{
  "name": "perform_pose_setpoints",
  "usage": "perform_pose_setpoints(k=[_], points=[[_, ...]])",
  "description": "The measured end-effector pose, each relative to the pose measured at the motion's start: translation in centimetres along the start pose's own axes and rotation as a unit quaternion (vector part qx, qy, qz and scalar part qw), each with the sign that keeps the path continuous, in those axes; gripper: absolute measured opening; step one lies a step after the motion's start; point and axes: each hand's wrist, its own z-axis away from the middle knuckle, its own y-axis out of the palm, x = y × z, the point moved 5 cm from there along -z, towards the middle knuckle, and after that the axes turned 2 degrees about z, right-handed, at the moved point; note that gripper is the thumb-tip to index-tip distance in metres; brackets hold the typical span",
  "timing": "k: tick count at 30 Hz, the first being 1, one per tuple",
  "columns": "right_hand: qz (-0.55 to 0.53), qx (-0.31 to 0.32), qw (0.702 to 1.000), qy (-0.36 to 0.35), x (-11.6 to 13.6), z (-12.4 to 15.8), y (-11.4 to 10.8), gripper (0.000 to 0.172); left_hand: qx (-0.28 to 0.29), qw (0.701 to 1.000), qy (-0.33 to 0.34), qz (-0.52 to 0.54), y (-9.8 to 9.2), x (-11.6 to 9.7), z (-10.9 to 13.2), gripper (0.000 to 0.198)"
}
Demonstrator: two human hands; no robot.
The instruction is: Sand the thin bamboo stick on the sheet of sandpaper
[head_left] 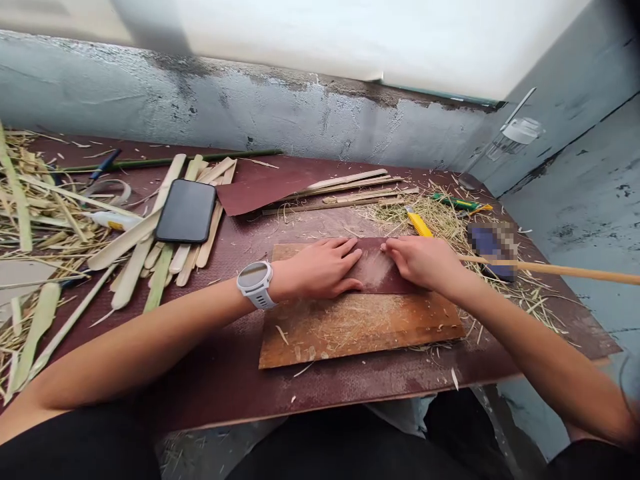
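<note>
My left hand (327,268) lies flat with its fingers stretched over a dark red-brown sheet of sandpaper (373,270), which has a pale dusty patch. At the sheet's right end my right hand (421,261) is closed, its thumb and finger pressed together. A thin bamboo stick (560,269) runs from behind this hand out to the right edge of view; its near end is hidden by the hand. Under the sandpaper is a wooden board (350,327) strewn with fine shavings.
Bamboo strips (135,267) and a phone (185,210) lie left. Behind the board are another sandpaper sheet (260,190) and thin strips (365,187). A yellow utility knife (419,222), shavings (395,213) and a blurred dark object (493,250) lie right. Walls bound the table.
</note>
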Motion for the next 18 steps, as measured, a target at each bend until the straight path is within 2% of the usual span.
perform_pose_setpoints(k=[2, 6, 12, 18], points=[[0.005, 0.009, 1.000, -0.008, 0.3, 0.1, -0.1, 0.027, -0.001, 1.000, 0.003, 0.001, 0.0, 0.0, 0.0, 0.079], [-0.056, 0.022, 0.995, -0.077, 1.4, 0.6, -0.4, 0.028, -0.007, 1.000, 0.009, 0.005, 0.0, -0.1, 0.0, 0.078], [-0.050, -0.048, 0.997, -0.032, -0.6, -0.1, -0.2, 0.034, -0.011, 1.000, 0.008, -0.007, 0.1, 0.0, 0.0, 0.080], [-0.104, -0.080, 0.990, -0.053, -1.1, -0.1, 0.6, 0.033, 0.002, 1.000, 0.003, -0.004, -0.1, -0.1, -0.1, 0.081]])
